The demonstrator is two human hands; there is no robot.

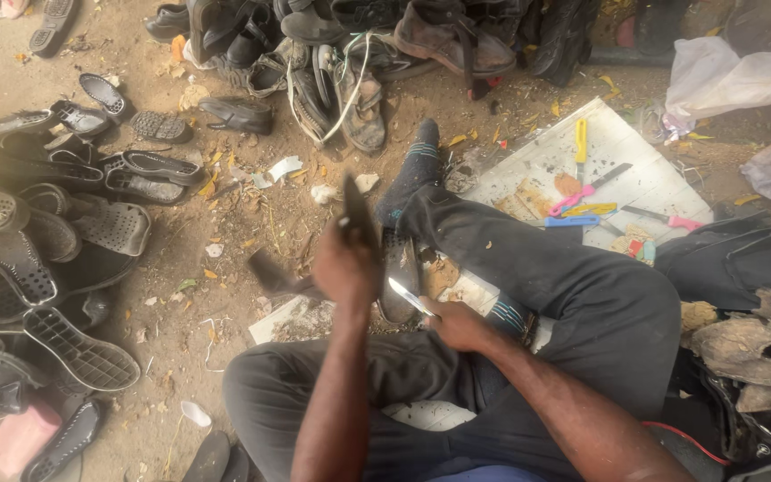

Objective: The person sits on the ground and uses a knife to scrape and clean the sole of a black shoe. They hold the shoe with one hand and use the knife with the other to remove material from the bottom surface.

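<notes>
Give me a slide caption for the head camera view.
Left hand holds dark flat sole piece; right hand holds silver-bladed knife.

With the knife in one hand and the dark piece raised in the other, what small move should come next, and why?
Probably bring the knife in the right hand up to the edge of the dark piece held upright in the left hand. The blade points toward that piece but is apart from it, below it, so no cutting is possible yet.

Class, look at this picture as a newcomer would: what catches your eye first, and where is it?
At centre, the left hand holds up a dark strip while the right hand grips a small knife. Worn shoes and soles crowd the dirt at left. Bright-handled tools lie on a white board, upper right.
</notes>
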